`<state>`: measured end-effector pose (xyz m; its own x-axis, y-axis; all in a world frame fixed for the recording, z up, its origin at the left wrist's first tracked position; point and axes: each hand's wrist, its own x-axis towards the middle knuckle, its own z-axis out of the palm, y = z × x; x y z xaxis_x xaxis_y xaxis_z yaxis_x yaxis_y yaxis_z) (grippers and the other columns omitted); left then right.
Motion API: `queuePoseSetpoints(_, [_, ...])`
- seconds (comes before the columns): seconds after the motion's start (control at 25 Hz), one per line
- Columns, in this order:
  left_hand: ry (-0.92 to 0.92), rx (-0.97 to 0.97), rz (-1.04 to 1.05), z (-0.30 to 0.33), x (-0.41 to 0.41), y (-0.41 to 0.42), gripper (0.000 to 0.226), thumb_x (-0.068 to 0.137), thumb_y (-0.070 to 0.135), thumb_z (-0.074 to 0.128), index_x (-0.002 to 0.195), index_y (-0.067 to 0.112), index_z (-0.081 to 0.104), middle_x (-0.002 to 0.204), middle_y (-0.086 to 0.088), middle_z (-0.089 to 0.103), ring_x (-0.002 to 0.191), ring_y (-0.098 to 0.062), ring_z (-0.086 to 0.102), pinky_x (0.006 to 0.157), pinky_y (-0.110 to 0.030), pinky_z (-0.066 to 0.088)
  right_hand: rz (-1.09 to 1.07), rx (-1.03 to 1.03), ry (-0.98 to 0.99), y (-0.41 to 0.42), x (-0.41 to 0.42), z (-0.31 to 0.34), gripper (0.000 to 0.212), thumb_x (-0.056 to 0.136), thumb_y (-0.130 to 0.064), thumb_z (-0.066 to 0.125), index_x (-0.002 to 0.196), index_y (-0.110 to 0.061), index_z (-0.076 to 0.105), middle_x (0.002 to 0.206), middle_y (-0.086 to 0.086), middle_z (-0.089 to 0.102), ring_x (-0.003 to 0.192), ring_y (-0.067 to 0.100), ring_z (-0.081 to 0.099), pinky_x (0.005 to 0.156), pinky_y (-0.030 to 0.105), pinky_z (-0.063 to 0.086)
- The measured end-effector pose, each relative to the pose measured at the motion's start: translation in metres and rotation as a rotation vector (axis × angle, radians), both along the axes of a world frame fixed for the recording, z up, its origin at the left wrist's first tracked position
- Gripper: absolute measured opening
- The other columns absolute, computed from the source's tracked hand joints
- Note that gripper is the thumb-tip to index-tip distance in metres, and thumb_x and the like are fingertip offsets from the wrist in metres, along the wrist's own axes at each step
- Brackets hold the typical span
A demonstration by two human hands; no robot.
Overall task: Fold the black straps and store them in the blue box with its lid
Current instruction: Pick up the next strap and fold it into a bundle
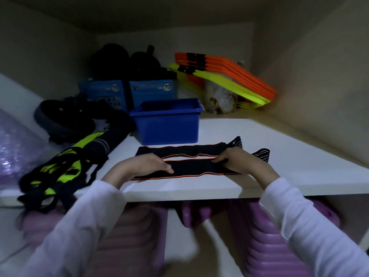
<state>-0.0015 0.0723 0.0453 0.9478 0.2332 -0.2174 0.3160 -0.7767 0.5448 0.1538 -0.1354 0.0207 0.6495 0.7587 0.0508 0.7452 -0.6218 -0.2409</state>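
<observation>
Two black straps with orange edges (191,166) lie side by side on the white shelf (279,172), with striped ends sticking out at the right. My left hand (147,164) presses flat on the left end of the nearer strap. My right hand (241,158) pinches the right end of the nearer strap between its fingers. Just behind the straps stands the blue box (167,124), open and without a lid on it. No lid is in view.
Black and neon-yellow gear (60,172) hangs over the shelf's left front edge. A dark round item (61,118) and two blue cartons (127,92) stand at the back left. Orange and yellow frames (225,76) lean at the back right. Purple ribbed items (269,236) sit below.
</observation>
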Motion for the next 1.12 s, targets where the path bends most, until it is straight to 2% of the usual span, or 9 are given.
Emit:
queuePoseSetpoints(0.2, [-0.116,-0.066,0.12,-0.003,-0.011,0.012,0.023,0.089,0.026,0.057,0.104,0.017,0.073,0.115,0.004,0.068,0.11,-0.009,0.057,0.098,-0.019,0.036,-0.008,0.033,-0.013,0.011,-0.008,-0.002,0.041,0.092,-0.001,0.043,0.125,-0.017,0.062,0.137,0.003,0.055,0.126,0.023,0.049,0.104,0.026,0.035])
queuePoseSetpoints(0.36, [-0.16,0.158,0.163,-0.011,-0.008,0.025,0.028,0.087,0.011,0.061,0.113,0.016,0.068,0.108,-0.002,0.063,0.099,-0.012,0.055,0.073,-0.016,0.04,-0.241,0.063,-0.063,-0.011,-0.001,-0.007,0.03,0.088,-0.03,0.057,0.105,-0.007,0.067,0.106,0.012,0.066,0.104,0.026,0.058,0.081,0.032,0.044])
queuePoseSetpoints(0.48, [-0.115,0.305,0.152,-0.013,-0.001,0.027,0.032,0.085,0.009,0.061,0.116,0.016,0.065,0.111,-0.003,0.054,0.098,-0.012,0.047,0.082,-0.02,0.036,-0.536,0.03,-0.229,-0.036,0.006,-0.009,0.046,0.084,-0.044,0.058,0.116,-0.011,0.059,0.119,0.013,0.058,0.12,0.03,0.049,0.1,0.038,0.036])
queuePoseSetpoints(0.56, [-0.103,0.383,0.205,-0.009,0.003,0.029,0.031,0.085,0.015,0.062,0.115,0.013,0.064,0.109,-0.004,0.051,0.102,-0.018,0.048,0.081,-0.021,0.033,-0.644,0.07,-0.111,-0.047,0.013,-0.007,0.048,0.081,-0.049,0.059,0.112,-0.012,0.057,0.122,0.012,0.057,0.121,0.031,0.048,0.099,0.039,0.037])
queuePoseSetpoints(0.64, [-0.049,0.468,0.337,-0.006,0.007,0.035,0.036,0.086,0.027,0.061,0.116,0.007,0.061,0.115,-0.008,0.056,0.112,-0.025,0.051,0.083,-0.026,0.037,-0.657,0.134,0.04,-0.051,0.021,-0.008,0.039,0.079,-0.047,0.061,0.09,-0.011,0.053,0.105,0.01,0.06,0.109,0.031,0.054,0.081,0.033,0.043])
queuePoseSetpoints(0.76, [0.118,0.506,0.521,-0.008,0.009,0.044,0.06,0.085,0.043,0.059,0.129,0.002,0.048,0.137,-0.018,0.045,0.124,-0.031,0.046,0.097,-0.031,0.04,-0.589,0.235,0.207,-0.051,0.025,-0.01,0.037,0.078,-0.037,0.067,0.066,-0.009,0.045,0.071,0.005,0.052,0.08,0.027,0.053,0.05,0.024,0.034])
queuePoseSetpoints(0.84, [0.175,0.465,0.579,-0.01,0.009,0.047,0.073,0.083,0.051,0.058,0.135,0.002,0.042,0.144,-0.02,0.037,0.128,-0.032,0.043,0.1,-0.031,0.04,-0.572,0.273,0.25,-0.05,0.023,-0.007,0.034,0.078,-0.029,0.068,0.066,-0.006,0.046,0.061,0.003,0.046,0.069,0.023,0.049,0.046,0.024,0.03])
queuePoseSetpoints(0.96, [0.13,0.392,0.589,-0.008,0.003,0.049,0.072,0.082,0.05,0.061,0.13,-0.001,0.046,0.134,-0.015,0.052,0.123,-0.03,0.05,0.095,-0.03,0.042,-0.55,0.245,0.28,-0.045,0.019,-0.002,0.031,0.08,-0.016,0.064,0.06,-0.006,0.043,0.057,0.004,0.043,0.061,0.021,0.044,0.047,0.025,0.028])
queuePoseSetpoints(1.12, [-0.033,0.142,0.689,-0.006,0.0,0.061,0.051,0.083,0.016,0.068,0.123,-0.007,0.048,0.107,-0.021,0.061,0.1,-0.034,0.06,0.077,-0.036,0.05,-0.514,0.201,0.333,-0.04,0.02,0.003,0.03,0.081,-0.006,0.06,0.057,-0.008,0.041,0.058,0.006,0.043,0.055,0.019,0.041,0.048,0.026,0.028])
